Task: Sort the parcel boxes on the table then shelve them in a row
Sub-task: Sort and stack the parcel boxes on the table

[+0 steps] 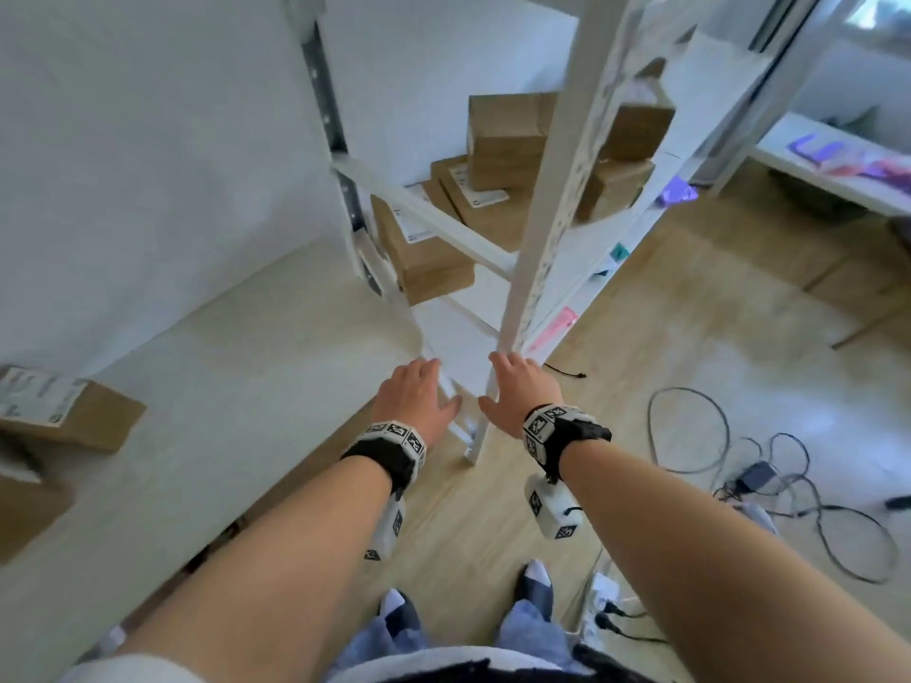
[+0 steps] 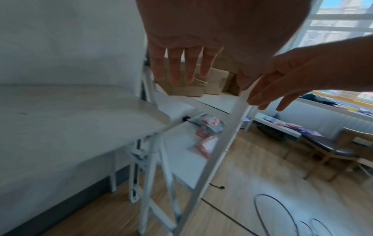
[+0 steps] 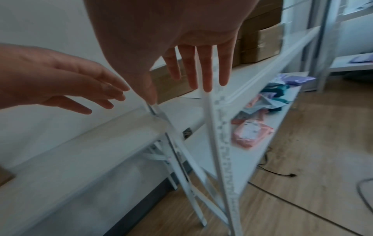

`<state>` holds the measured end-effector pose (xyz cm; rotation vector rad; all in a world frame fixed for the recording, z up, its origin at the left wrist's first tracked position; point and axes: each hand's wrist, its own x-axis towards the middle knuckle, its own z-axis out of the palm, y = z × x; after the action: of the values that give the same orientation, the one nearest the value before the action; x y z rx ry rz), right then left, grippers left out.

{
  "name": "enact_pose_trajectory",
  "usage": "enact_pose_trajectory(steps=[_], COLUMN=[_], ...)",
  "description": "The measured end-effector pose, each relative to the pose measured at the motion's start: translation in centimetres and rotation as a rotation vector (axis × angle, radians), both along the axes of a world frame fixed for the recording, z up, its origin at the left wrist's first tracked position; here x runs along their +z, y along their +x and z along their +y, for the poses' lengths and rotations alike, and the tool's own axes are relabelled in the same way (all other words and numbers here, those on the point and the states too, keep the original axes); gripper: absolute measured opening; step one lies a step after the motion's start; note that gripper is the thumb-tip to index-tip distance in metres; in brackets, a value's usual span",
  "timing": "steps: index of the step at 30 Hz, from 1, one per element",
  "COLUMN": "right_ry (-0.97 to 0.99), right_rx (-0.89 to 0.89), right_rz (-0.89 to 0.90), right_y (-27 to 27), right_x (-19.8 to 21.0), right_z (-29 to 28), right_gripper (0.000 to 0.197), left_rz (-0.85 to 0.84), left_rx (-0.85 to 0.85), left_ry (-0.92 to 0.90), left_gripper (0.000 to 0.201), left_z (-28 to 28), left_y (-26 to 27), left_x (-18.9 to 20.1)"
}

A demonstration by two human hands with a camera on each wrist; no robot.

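Parcel boxes (image 1: 508, 140) are sitting in a loose pile on a middle shelf of the white shelving unit (image 1: 542, 229), some flat, one standing on top of the others, and more brown boxes are showing behind the front post toward the right. Two more boxes are lying on the table (image 1: 222, 386) at its far left edge: one with a white label (image 1: 69, 411) and, just in front of it, another box (image 1: 29, 515) that is blurred and partly cut off by the edge of the head view. The table is standing against the wall, with its end just beside the shelving unit.

The person is reaching both arms out toward the near corner of the shelving unit. The left hand (image 1: 419, 396) is hovering over the table's end, its fingers straight and slightly spread, holding nothing. The right hand (image 1: 517, 386) is likewise flat with fingers apart, empty, close to the front post; whether it is touching the post cannot be told. The two hands are lying near each other with a small gap between them.

Pink packets (image 3: 250, 135) are lying on a lower shelf, with purple and teal ones further along. Cables (image 1: 764, 475) are trailing across the wooden floor to the right.
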<state>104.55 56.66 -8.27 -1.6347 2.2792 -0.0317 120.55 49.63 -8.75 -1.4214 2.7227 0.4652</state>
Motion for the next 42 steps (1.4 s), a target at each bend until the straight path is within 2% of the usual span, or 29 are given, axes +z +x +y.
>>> enact_pose_trajectory(steps=[6, 9, 16, 22, 27, 35, 42], right_ry=[0.039, 0.036, -0.001, -0.046, -0.083, -0.138, -0.15], right_rx=[-0.165, -0.234, -0.373, -0.433, -0.424, -0.437, -0.447], right_rz=[0.022, 0.04, 0.053, 0.073, 0.144, 0.16, 0.161], right_y=[-13.2, -19.1, -29.5, -37.5, -45.6, -59.6, -71.0], right_x=[-1.9, -2.2, -1.4, -0.9, -0.3, 2.3, 2.8], right_z=[8.4, 11.5, 14.8, 12.4, 6.8, -2.1, -6.1], right_gripper=[0.051, 0.052, 0.057, 0.059, 0.057, 0.06, 0.054], left_rz=[-0.051, -0.071, -0.049, -0.03, 0.0, 0.028, 0.015], left_rx=[-0.202, -0.252, -0.336, -0.401, -0.412, -0.359, -0.368], left_ry=[0.007, 0.014, -0.009, -0.075, -0.154, -0.14, -0.149], left_gripper=[0.066, 0.067, 0.065, 0.062, 0.059, 0.064, 0.066], left_z=[6.7, 9.1, 10.1, 6.4, 0.7, -8.6, -12.0], left_y=[-13.9, -20.3, -32.4, -41.9, -50.7, -65.7, -76.8], left_x=[-1.9, -2.1, -0.8, 0.4, 0.9, 2.9, 3.1])
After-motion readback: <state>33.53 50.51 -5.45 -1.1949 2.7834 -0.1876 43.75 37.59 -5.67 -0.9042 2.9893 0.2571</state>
